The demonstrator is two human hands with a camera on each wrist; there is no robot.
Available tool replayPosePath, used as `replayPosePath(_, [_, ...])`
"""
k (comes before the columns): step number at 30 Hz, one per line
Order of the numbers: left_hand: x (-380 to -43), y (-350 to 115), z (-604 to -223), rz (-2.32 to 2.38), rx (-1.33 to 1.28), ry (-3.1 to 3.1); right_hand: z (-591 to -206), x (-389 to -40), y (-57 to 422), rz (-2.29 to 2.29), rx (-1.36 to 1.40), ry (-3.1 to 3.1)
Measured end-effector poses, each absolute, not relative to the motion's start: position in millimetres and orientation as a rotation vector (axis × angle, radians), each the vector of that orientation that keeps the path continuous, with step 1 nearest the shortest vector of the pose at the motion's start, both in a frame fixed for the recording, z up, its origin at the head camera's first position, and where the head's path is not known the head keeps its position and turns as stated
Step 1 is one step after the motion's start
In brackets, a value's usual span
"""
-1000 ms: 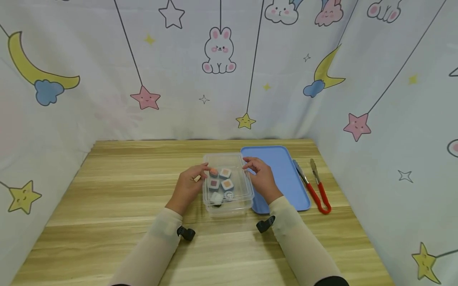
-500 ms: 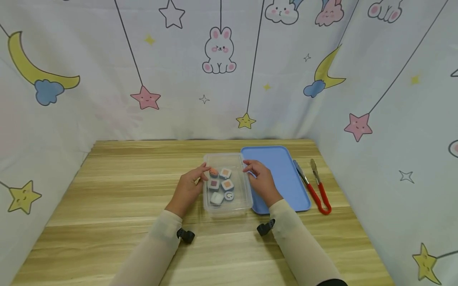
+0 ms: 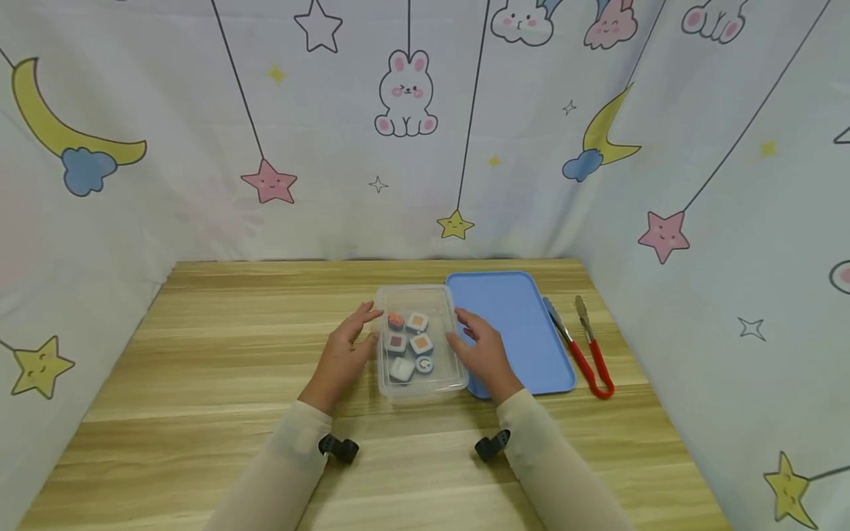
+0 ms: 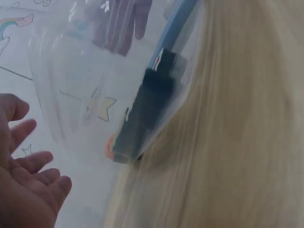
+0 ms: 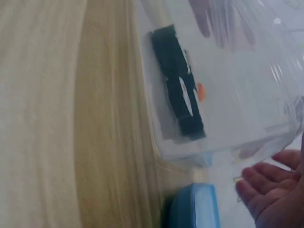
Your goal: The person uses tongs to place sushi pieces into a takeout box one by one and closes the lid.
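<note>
A clear plastic box (image 3: 443,376) with its lid on top stands in the middle of the table. Several toy sushi pieces (image 3: 421,344) lie inside it; their dark sides show through the wall in both wrist views. My left hand (image 3: 340,360) is beside the box's left side, fingers loosely extended. In the left wrist view a gap separates that hand (image 4: 31,175) from the box wall (image 4: 71,109). On the other side is my right hand (image 3: 490,358), its fingers relaxed near the box's right edge and holding nothing. Contact there cannot be made out.
A blue tray (image 3: 514,332) lies just right of the box, partly under my right hand. Red-handled tongs (image 3: 584,361) rest spread apart to the right of the tray. A patterned curtain (image 3: 332,147) stands behind the wooden table (image 3: 232,354).
One second ago the lid's front edge sat raised; it has come down level onto the box. Both hands have since loosened and moved slightly down and away from the upper corners.
</note>
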State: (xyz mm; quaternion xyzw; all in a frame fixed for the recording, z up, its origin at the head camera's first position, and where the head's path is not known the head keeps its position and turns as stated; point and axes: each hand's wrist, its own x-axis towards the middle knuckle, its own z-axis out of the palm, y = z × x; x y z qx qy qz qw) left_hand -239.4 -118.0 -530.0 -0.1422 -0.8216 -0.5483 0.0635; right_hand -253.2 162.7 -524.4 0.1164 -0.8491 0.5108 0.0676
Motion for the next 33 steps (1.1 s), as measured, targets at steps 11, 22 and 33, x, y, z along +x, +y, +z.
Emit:
replayPosePath(11, [-231, -104, -528, -1.418, -0.504, -2.739, -520, -241, 160, 1.561, 0.252, -2.671])
replayPosePath(22, [-231, -99, -529, -1.408, -0.431, -2.778, -519, -245, 161, 1.492, 0.195, -2.711])
replayPosePath(33, [-231, -101, -531, -1.37, -0.406, -2.776, -518, -244, 160, 1.406, 0.22, -2.742])
